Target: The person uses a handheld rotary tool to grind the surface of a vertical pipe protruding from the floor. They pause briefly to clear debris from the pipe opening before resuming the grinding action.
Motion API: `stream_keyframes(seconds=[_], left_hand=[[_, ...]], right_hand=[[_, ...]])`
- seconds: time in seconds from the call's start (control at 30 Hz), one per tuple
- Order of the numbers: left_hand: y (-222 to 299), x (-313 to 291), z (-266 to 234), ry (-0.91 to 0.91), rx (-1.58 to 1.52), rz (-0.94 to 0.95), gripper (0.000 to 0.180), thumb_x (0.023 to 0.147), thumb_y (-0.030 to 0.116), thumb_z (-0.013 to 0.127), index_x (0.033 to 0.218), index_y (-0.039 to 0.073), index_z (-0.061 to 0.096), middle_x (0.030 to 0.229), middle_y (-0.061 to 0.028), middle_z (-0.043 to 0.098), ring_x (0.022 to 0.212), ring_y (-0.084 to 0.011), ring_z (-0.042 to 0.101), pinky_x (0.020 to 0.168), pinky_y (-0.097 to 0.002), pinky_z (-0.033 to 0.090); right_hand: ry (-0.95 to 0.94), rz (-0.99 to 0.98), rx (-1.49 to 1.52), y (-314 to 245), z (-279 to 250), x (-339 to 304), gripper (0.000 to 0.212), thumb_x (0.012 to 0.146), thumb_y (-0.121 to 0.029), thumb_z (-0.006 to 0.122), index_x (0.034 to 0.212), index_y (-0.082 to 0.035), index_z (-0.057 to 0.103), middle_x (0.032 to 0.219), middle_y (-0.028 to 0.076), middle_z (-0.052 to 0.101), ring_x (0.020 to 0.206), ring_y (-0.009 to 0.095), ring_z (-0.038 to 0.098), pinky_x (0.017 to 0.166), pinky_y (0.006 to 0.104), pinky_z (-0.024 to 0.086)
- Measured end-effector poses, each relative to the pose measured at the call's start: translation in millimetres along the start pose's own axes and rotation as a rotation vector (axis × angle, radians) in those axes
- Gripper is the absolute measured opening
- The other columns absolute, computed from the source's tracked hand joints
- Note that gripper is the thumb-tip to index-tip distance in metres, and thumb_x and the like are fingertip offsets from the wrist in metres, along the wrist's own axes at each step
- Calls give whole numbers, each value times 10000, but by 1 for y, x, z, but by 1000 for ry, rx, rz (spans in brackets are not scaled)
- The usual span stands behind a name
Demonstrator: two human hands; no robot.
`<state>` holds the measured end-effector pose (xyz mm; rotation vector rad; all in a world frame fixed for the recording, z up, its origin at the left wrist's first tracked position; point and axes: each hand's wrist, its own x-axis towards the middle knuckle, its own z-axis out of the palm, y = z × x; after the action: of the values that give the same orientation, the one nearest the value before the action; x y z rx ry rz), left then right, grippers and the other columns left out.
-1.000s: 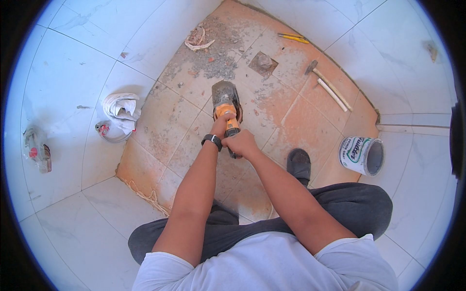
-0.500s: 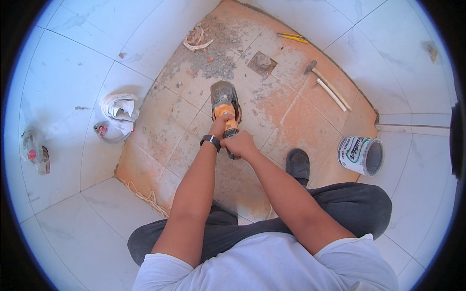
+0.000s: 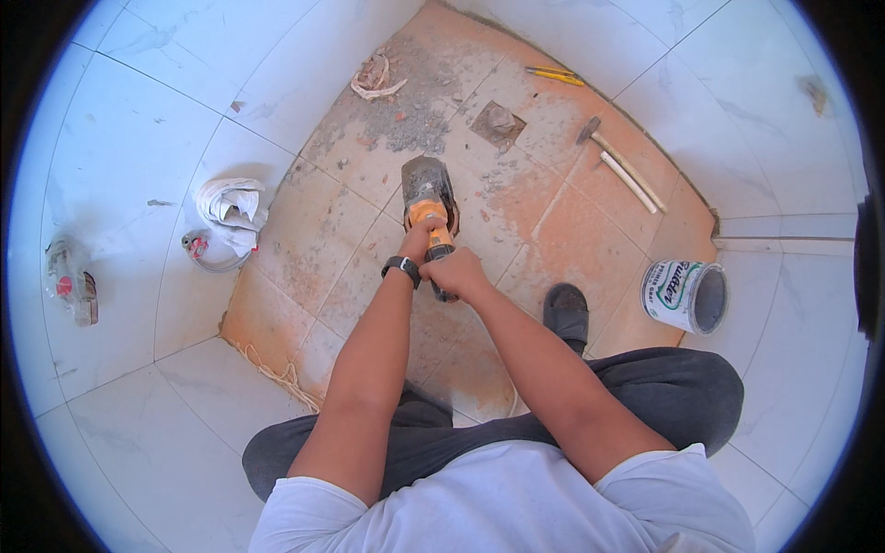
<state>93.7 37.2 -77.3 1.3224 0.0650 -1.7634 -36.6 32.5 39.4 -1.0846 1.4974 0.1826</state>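
Note:
Both arms reach forward over the dusty tiled floor (image 3: pixel 346 221) to an orange and black power tool (image 3: pixel 425 184), which looks like an angle grinder with a wide, dust-coated dark guard. My left hand (image 3: pixel 420 241), with a black watch at its wrist, is wrapped round the orange body just behind the guard. Nearer to me, my right hand (image 3: pixel 455 274) closes round the black rear handle. The guard end points away from me, at the floor. Any disc under it is hidden.
Grey rubble (image 3: pixel 410 120) lies ahead, beside a square floor hole (image 3: pixel 499 123). At the right are a yellow cutter (image 3: pixel 555 75), a hammer (image 3: pixel 616 155), a pale stick (image 3: pixel 632 182) and a paint can (image 3: pixel 684 295). A white cloth (image 3: pixel 232 214) and string (image 3: pixel 281 376) are at the left.

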Motion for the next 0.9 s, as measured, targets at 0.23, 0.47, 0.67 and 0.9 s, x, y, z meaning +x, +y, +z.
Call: stream_keyframes(seconds=[0.23,0.47,0.67,0.9], left_hand=[[-4,0,-6,-65,-37,-43,243,929,245,703,1074,80,599,813,-92,690,653,-234,691,625,-362,590],[-3,-1,-4,-35,-9,-45,222,925,262,704,1016,80,615,770,-81,691,623,-237,687,631,-358,590],[-4,0,-6,-33,-19,-65,252,925,268,713,1040,73,603,777,-91,690,629,-242,688,634,-367,593],[-6,3,-7,-43,-36,-68,230,922,269,714,992,72,616,762,-100,686,617,-253,680,615,-385,583]], right_hand=[[-17,-8,-2,3,1,-3,573,655,-311,857,1048,84,720,951,219,775,787,302,787,626,408,650],[-14,3,-10,2,3,2,600,648,-312,860,1075,86,716,951,214,777,784,304,787,622,409,651],[2,4,-14,2,4,1,616,643,-309,859,1086,92,712,954,212,778,780,295,788,624,398,651],[0,18,-25,1,3,-1,599,650,-302,851,1095,77,717,955,212,778,777,288,788,611,397,649]])
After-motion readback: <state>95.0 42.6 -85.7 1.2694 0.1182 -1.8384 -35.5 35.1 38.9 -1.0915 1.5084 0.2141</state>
